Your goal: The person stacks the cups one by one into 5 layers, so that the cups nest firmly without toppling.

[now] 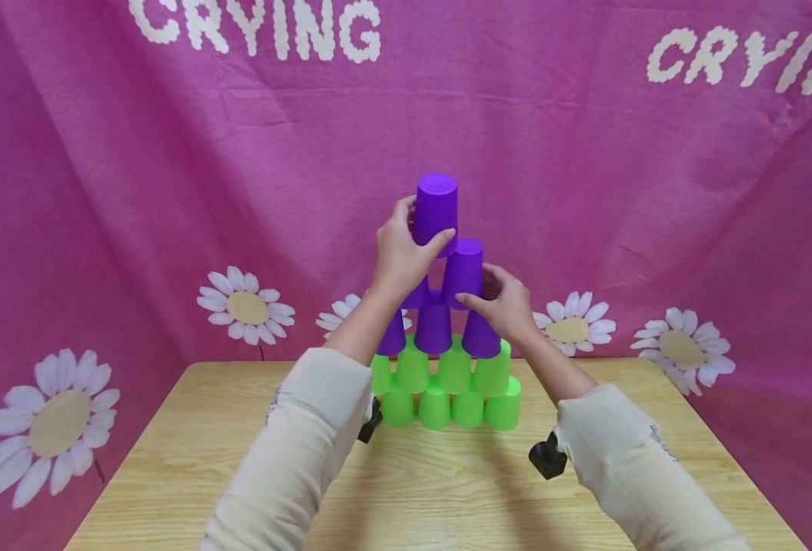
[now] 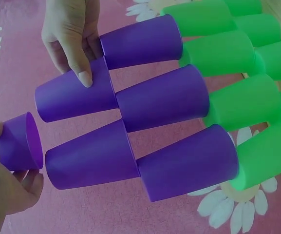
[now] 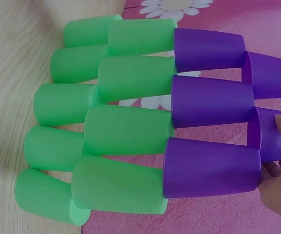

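Observation:
A pyramid of upside-down cups stands on the table, with green cups (image 1: 435, 409) in the two lower rows and purple cups (image 1: 433, 329) above. My left hand (image 1: 400, 256) grips one purple cup (image 1: 437, 207) over the top of the stack. A narrow gap separates this cup's rim from the two-cup row in the left wrist view. With thumb and fingers, my right hand (image 1: 507, 304) holds the right purple cup (image 1: 465, 269) of that row. The other purple cup (image 2: 94, 156) of the row stands beside it, partly hidden by my left arm in the head view.
The wooden table (image 1: 240, 459) runs back to a pink cloth backdrop (image 1: 550, 168) with white daisies and lettering. Black wrist devices, such as the one at the right sleeve (image 1: 548, 457), hang below the forearms in front of the stack.

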A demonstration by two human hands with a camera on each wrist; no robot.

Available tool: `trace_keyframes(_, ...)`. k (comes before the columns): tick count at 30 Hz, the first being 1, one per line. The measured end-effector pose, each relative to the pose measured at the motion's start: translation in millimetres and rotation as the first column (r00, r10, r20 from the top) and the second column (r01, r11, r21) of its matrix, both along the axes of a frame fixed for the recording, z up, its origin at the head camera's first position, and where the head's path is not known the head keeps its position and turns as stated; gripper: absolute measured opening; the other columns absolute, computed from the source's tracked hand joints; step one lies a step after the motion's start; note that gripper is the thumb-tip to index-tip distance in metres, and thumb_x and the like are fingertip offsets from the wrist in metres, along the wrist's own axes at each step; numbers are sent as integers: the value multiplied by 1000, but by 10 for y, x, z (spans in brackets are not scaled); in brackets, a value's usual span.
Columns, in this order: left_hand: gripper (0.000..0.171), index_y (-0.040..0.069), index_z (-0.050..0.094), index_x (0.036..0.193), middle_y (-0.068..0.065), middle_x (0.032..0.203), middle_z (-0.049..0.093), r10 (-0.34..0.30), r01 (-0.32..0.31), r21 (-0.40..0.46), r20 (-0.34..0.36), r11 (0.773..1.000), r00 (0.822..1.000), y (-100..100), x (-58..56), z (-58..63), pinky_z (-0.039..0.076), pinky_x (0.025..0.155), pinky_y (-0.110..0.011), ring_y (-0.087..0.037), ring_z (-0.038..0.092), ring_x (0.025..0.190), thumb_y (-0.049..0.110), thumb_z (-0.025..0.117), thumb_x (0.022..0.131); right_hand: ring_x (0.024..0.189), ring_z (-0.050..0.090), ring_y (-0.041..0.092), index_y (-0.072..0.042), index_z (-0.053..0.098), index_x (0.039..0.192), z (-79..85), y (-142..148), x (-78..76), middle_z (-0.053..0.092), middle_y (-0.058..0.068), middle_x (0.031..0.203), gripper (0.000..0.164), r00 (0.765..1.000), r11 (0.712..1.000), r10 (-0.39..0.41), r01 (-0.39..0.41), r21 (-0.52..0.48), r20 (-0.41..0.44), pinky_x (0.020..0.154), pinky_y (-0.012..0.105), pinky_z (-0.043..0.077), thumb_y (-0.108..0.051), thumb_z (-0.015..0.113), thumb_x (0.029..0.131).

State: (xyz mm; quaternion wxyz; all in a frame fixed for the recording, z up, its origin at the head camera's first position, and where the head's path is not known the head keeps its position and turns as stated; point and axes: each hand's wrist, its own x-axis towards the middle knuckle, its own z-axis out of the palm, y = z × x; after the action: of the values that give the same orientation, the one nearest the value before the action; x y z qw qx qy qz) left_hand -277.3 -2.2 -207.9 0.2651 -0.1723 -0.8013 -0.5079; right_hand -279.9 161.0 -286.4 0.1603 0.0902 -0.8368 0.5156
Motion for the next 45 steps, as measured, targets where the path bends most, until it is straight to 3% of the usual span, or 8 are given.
trace_keyframes(6, 59, -2, 46, 130, -18, 118, 61, 29, -28, -45, 31, 999, 999, 64, -66, -6, 50, 92, -34, -27, 60, 107, 19, 71, 81, 113, 57, 37, 5, 44, 132, -5, -1, 13, 56, 27, 123, 59, 1000, 1000, -5, 5, 8, 7, 98, 42, 47, -9, 69, 81)
trace_keyframes(17, 60, 1, 44, 133, -16, 122, 61, 89, -85, -58, 81, 995, 993, 91, -87, 3, 48, 96, -35, -27, 60, 110, 23, 69, 83, 112, 57, 37, 5, 45, 131, 14, -24, 21, 57, 27, 122, 58, 1000, 1000, -4, 4, 6, 1, 97, 42, 47, -8, 70, 81)
trace_keyframes(26, 67, 0, 39, 137, -18, 127, 58, 91, -84, -81, 86, 993, 992, 101, -95, 4, 46, 99, -36, -28, 57, 115, 24, 69, 83, 113, 57, 38, 6, 46, 131, 6, -31, 32, 57, 28, 121, 58, 1000, 1000, -9, 10, 27, -18, 97, 43, 47, -7, 70, 80)
trace_keyframes(34, 77, -2, 34, 140, -20, 140, 45, 79, -78, -76, 18, 994, 997, -1, -79, -45, 35, 109, -39, -32, 43, 130, 30, 71, 81, 119, 52, 38, 7, 41, 134, 40, 0, 102, 54, 29, 126, 65, 997, 998, -35, 39, 54, -64, 102, 43, 43, -8, 72, 79)
trace_keyframes(38, 70, -2, 39, 137, -19, 138, 47, 87, -89, -27, -76, 996, 993, -116, -55, -94, 35, 109, -38, -31, 43, 130, 30, 69, 83, 122, 49, 38, 7, 41, 134, 99, 53, 173, 50, 28, 131, 65, 993, 998, -36, 42, 46, -116, 104, 41, 41, -9, 71, 79)
trace_keyframes(41, 61, -2, 44, 133, -19, 135, 49, 102, -103, 6, -165, 995, 981, -224, -29, -150, 35, 109, -38, -30, 44, 128, 27, 66, 84, 123, 49, 37, 6, 43, 134, 136, 114, 229, 50, 26, 132, 62, 986, 998, -35, 43, 42, -163, 104, 41, 41, -9, 71, 81)
trace_keyframes(45, 54, -1, 47, 131, -18, 136, 48, 116, -116, 12, -209, 993, 971, -377, 37, -248, 33, 110, -41, -29, 42, 130, 25, 62, 86, 123, 49, 36, 4, 45, 133, 140, 199, 302, 51, 23, 133, 58, 974, 999, -37, 44, 29, -222, 104, 41, 41, -9, 69, 82)
